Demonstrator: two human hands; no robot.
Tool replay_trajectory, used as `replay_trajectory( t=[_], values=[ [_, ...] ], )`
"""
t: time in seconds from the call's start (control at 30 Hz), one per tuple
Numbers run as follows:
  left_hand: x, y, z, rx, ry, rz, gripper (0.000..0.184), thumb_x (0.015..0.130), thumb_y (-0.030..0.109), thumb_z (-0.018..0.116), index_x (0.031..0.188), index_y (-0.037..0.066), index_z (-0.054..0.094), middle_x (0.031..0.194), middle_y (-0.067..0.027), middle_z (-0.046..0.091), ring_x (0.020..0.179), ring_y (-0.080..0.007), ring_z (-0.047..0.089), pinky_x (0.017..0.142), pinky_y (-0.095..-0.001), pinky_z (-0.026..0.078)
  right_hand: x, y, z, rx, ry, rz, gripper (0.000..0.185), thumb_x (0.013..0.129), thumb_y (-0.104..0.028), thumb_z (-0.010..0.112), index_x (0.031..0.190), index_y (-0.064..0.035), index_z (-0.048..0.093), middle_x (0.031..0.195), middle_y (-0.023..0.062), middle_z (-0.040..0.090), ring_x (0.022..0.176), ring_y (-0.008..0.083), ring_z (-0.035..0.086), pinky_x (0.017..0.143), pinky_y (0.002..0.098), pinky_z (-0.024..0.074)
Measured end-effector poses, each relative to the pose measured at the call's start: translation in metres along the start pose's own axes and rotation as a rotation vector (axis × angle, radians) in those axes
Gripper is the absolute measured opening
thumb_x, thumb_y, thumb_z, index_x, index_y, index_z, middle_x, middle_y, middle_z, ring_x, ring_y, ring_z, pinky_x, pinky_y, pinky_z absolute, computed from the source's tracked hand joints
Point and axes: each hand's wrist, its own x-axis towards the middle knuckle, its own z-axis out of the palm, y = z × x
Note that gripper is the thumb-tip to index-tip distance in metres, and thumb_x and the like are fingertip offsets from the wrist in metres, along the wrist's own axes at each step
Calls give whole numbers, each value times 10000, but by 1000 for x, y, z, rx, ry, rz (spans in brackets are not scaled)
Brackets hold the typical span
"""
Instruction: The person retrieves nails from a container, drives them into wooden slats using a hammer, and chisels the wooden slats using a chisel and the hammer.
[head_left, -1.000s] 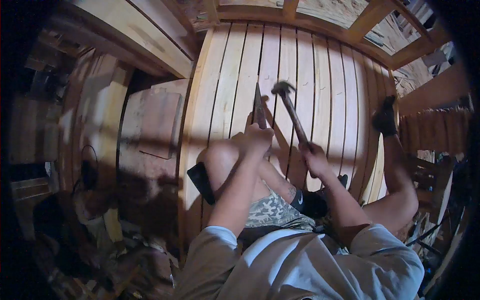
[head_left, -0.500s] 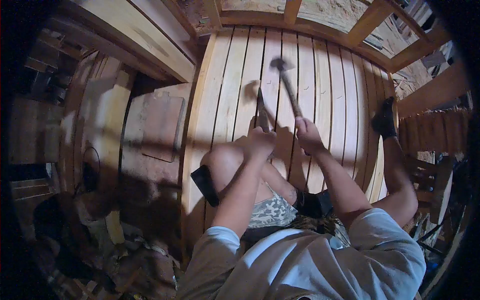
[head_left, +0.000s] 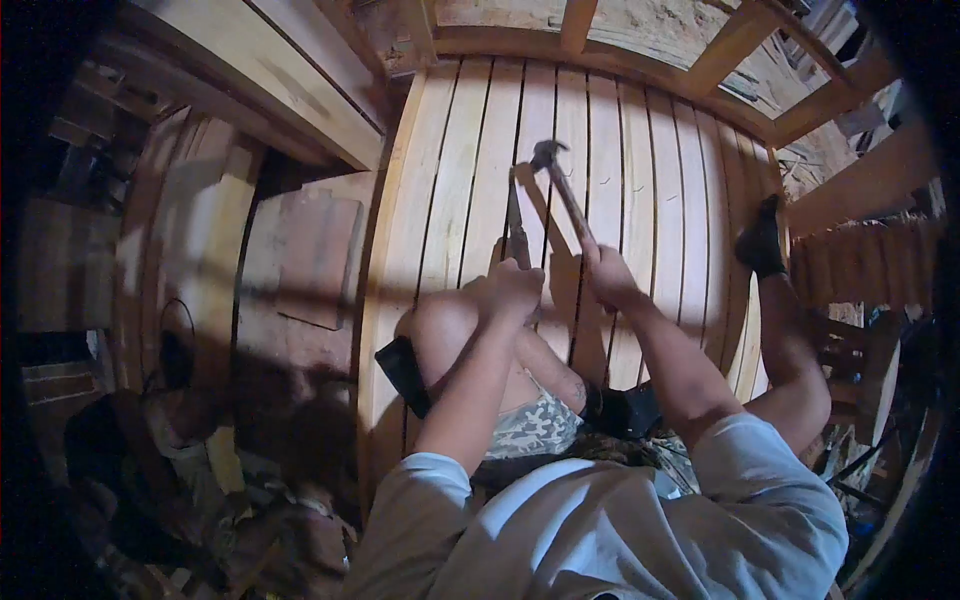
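My right hand (head_left: 610, 276) is wrapped round the wooden handle of a claw hammer (head_left: 572, 204). Its dark head is over the slats, just right of the far end of a narrow, dark, tapering tool (head_left: 516, 222). That tool is in the closed grip of my left hand (head_left: 515, 290), pointing away from me along the boards. Whether it is pliers or a chisel, I cannot make out. Both hands are above a slatted wooden platform (head_left: 460, 165), which shows several small marks or bent metal bits right of the hammer.
A raised wooden frame (head_left: 690, 82) borders the platform's far side. At the left stand a thick beam (head_left: 270, 80) and a lower surface with a flat board (head_left: 320, 260). My bent leg (head_left: 445, 335) rests near my left hand. Another person (head_left: 165, 470) is dimly visible lower left.
The hammer head has dropped slightly toward me and left, nearer the dark tool's tip. My left hand keeps its grip. The whole view has shifted slightly.
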Motion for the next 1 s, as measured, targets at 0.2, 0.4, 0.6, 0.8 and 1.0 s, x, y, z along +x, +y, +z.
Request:
replay_trajectory(
  t=[0.2, 0.4, 0.6, 0.8, 1.0],
  values=[
    [-10, 7, -9, -52, 80, 136, 432, 795, 324, 609, 1013, -37, 699, 990, -259, 706, 941, -363, 698, 847, -410, 530, -7, -80, -38, 603, -14, 50, 491, 1010, -469, 448, 900, -3, 559, 649, 101, 550, 553, 186, 549, 505, 338, 457],
    [-2, 4, -5, -122, 46, 93, 431, 754, 262, 602, 1007, -81, 670, 927, -270, 703, 882, -367, 705, 782, -436, 536, -23, -11, 12, 207, -11, 67, 506, 1001, -465, 464, 945, 27, 568, 730, 159, 586, 693, 235, 577, 659, 407, 473],
    [9, -3, 0, -112, 15, 114, 420, 759, 266, 611, 989, -82, 660, 938, -264, 699, 892, -351, 698, 751, -429, 543, -17, -54, -8, 311, -67, 142, 464, 1027, -409, 427, 888, 13, 565, 652, 115, 535, 623, 242, 539, 634, 400, 467],
    [-26, 21, -15, -329, -22, 12, 410, 763, 255, 619, 996, -80, 658, 953, -278, 693, 887, -342, 702, 752, -432, 545, -20, -21, 15, 202, 37, 110, 514, 1010, -429, 468, 894, 47, 626, 752, 223, 635, 718, 348, 632, 716, 456, 491],
    [3, 4, -1, -44, 118, 147, 388, 769, 272, 643, 965, -63, 659, 897, -253, 702, 832, -338, 710, 748, -418, 541, -18, -31, 9, 267, 85, 128, 581, 1016, -464, 423, 954, 78, 622, 780, 257, 637, 755, 394, 634, 723, 476, 482]
  ],
)
